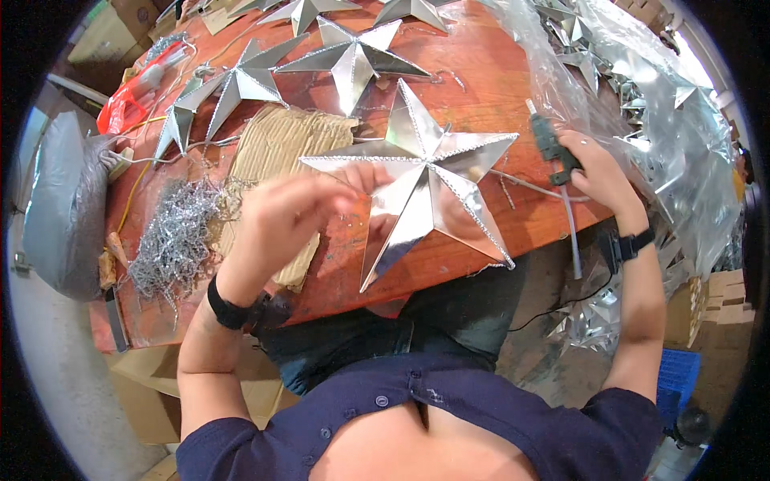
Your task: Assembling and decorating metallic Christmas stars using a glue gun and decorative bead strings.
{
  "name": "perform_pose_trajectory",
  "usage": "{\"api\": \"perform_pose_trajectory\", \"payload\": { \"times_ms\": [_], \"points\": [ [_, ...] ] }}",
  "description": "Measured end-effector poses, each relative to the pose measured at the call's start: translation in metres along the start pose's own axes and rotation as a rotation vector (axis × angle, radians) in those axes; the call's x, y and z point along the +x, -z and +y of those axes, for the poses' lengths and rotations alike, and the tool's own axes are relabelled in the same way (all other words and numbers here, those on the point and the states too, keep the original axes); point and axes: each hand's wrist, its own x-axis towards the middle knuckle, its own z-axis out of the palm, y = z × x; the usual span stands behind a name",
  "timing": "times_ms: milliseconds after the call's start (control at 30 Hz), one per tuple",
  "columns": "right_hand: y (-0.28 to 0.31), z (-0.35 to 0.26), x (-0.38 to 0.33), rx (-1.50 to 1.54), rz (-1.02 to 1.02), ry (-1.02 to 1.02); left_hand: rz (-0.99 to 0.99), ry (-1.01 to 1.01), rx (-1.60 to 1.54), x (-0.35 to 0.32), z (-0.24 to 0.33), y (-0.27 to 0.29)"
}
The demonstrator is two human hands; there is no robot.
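A large silver mirror-finish star (pixel 401 212) with beaded trim along some of its ridges lies near the table's front edge. Beside its left side is my left hand (pixel 293 208), its fingertips smeared by motion, so whether they pinch anything does not show. My right hand (pixel 589 164) is wrapped around a dark green glue gun (pixel 549 144), held to the right of the star with its nozzle pointing away from me. A translucent glue stick (pixel 572 232) sticks out of the gun's rear.
More silver stars (pixel 353 60) lie across the far side of the red-brown table (pixel 473 60). A tangle of silver trim (pixel 175 244) and corrugated cardboard (pixel 293 144) are on the left. Clear plastic bags (pixel 682 152) with stars line the right. A knife (pixel 117 321) lies at the left front edge.
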Motion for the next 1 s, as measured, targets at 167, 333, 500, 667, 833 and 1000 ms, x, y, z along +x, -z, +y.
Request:
{"api": "perform_pose_trajectory", "payload": {
  "times_ms": [167, 333, 500, 667, 833, 1000],
  "points": [
    [0.015, -0.007, -0.045, 0.541, 0.445, -0.347, -0.174, -0.434, 0.021, -0.008, 0.011, -0.003],
    [0.048, -0.096, -0.045, 1.127, 0.639, -0.240, -0.213, -0.359, -0.044, -0.008, 0.022, -0.028],
    [0.069, -0.171, -0.023, 0.683, 0.329, -0.432, -0.168, -0.352, -0.075, -0.007, 0.033, -0.037],
    [0.054, -0.166, -0.011, 0.707, 0.322, -0.071, -0.157, -0.366, -0.134, -0.013, 0.018, -0.043],
    [0.036, -0.158, -0.058, 0.845, 0.591, -0.515, -0.195, -0.319, -0.220, -0.012, 0.010, -0.041],
    [0.061, -0.139, -0.056, 0.709, 0.492, -0.469, -0.225, -0.362, -0.079, -0.012, 0.005, -0.044]
  ]
}}
